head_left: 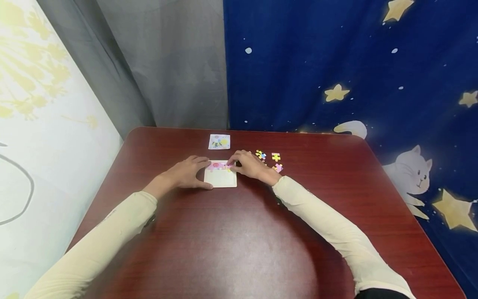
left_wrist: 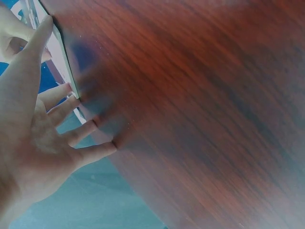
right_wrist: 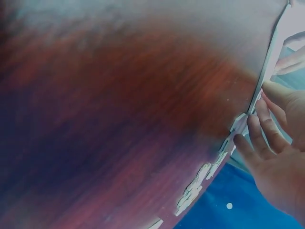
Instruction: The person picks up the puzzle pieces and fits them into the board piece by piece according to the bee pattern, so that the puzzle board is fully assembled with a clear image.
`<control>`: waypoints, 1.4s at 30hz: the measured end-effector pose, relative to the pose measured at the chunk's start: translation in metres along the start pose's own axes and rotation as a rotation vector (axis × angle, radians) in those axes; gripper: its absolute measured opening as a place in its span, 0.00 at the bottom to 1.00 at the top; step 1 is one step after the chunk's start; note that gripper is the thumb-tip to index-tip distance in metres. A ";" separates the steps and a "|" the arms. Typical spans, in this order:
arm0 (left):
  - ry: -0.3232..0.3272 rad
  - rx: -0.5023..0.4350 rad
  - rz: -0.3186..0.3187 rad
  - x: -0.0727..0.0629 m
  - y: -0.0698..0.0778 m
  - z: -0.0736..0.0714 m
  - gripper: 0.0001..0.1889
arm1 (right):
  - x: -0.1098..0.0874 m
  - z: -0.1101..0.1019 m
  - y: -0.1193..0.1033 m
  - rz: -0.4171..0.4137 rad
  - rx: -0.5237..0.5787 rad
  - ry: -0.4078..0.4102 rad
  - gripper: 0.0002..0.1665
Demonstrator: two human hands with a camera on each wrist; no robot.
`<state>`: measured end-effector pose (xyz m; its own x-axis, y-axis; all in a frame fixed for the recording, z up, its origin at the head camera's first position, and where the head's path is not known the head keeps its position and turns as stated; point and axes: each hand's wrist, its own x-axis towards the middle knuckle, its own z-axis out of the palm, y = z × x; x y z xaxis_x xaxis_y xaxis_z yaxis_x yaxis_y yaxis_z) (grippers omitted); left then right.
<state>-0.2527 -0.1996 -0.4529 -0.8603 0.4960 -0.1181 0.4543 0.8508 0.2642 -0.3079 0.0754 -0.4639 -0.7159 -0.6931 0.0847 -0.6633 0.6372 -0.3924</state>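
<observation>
A white puzzle tray (head_left: 220, 180) lies on the table, with a strip of joined pink puzzle pieces (head_left: 215, 165) along its far side. My left hand (head_left: 188, 172) steadies its left side, thumb at the near corner and fingers spread by the far corner. In the left wrist view the fingers (left_wrist: 102, 150) are nearly straight, tips on the tabletop and tray edge. At the tray's far right corner, my right hand (head_left: 251, 164) pinches a small puzzle piece (head_left: 228, 169) between thumb and index finger, right over the strip's end. The hand partly hides that piece.
Several loose puzzle pieces (head_left: 260, 155) lie right of the tray, beyond the right hand, a yellow piece (head_left: 276, 157) and a pink piece (head_left: 278, 167) among them. A picture card (head_left: 219, 142) with a bee lies behind the tray. Curtains (head_left: 186, 62) hang behind the red-brown table (head_left: 194, 232).
</observation>
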 end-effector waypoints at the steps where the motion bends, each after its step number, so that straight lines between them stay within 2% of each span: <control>1: 0.000 -0.003 0.000 0.000 0.000 0.000 0.56 | 0.000 0.000 0.001 -0.001 0.013 0.001 0.13; 7: 0.008 0.001 0.006 0.001 -0.001 0.003 0.56 | -0.001 -0.005 0.007 -0.034 0.060 0.034 0.12; 12: 0.012 -0.005 0.000 0.002 0.000 0.003 0.56 | -0.004 -0.017 0.020 0.020 0.037 0.090 0.13; 19: 0.017 -0.005 -0.003 0.000 -0.001 0.002 0.56 | -0.007 -0.031 0.040 0.069 0.029 0.123 0.16; 29: 0.016 -0.003 -0.009 -0.001 -0.002 0.004 0.56 | -0.009 -0.036 0.058 0.121 -0.009 0.087 0.17; 35: 0.013 -0.002 -0.010 -0.001 -0.001 0.004 0.56 | -0.010 -0.034 0.060 0.142 -0.042 0.052 0.15; 42: 0.009 0.004 -0.004 0.000 0.000 0.005 0.56 | -0.010 -0.033 0.058 0.135 -0.042 0.052 0.14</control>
<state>-0.2512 -0.1988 -0.4576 -0.8643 0.4907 -0.1106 0.4515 0.8537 0.2596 -0.3457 0.1304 -0.4573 -0.8087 -0.5825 0.0821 -0.5683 0.7376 -0.3646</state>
